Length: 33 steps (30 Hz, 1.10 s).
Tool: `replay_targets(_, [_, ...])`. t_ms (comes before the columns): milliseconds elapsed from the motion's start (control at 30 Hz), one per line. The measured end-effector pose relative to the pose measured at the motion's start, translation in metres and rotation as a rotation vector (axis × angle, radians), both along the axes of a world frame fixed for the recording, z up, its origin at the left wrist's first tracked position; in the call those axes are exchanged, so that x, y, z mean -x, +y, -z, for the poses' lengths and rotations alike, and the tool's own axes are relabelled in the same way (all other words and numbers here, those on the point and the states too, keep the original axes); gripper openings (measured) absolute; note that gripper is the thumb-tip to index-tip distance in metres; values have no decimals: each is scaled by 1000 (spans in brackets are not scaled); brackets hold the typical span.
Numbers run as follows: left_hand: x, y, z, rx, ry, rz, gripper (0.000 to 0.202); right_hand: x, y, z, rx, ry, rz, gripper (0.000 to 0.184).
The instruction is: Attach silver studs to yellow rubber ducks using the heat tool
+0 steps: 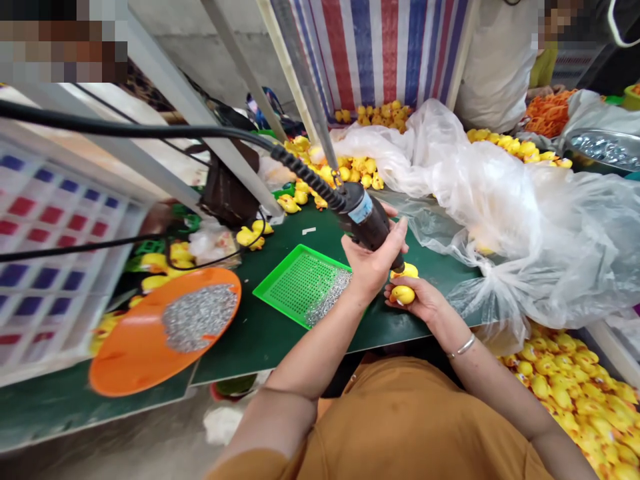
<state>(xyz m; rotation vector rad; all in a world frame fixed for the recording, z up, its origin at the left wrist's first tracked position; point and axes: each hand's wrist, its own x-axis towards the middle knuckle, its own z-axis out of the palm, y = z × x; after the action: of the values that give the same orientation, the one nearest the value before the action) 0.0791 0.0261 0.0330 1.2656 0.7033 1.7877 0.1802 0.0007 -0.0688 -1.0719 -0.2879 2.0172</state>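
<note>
**hand status.** the hands are apart but near each other, above the green table point(280, 333). the left hand point(367, 267) is clamped around the body of a black corded power tool point(365, 217), which stands tilted with its lower end pointing down. the right hand point(415, 300) cradles a yellow rubber duck point(403, 295), with the fingers curled under it. the duck is held just above the near edge of the table. the lower end of the tool reaches the duck; the exact contact point is too small to tell. a metal bracelet point(463, 345) sits on the right wrist.

**surrounding items.** on the table, just left of the hands, lies a green perforated tray point(303, 285) bearing a scatter of small metal pieces. further left, an orange plate point(145, 347) holds a heap of silver pieces. a large clear plastic bag point(500, 200) lies across the far right of the table. a loose pile of yellow ducks point(350, 167) lies beyond the table, and a larger pile point(565, 393) lies below its near right edge. a co-worker in a white shirt point(495, 67) stands past the far side.
</note>
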Motion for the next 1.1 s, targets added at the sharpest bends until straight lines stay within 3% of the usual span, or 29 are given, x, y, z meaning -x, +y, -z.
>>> replay_targets(333, [-4,-10,-7,27,-8,-102,23,-1,-1,3,-73,30,-61,17])
replay_targets(700, [-5,-16,-9,12,-21,-115,24,1,-5,1,-91,23,-20,17])
replay_targets(1100, [-9,-20,-6,56,-6,-112,27,1,-11,8,-171,146,-120,23])
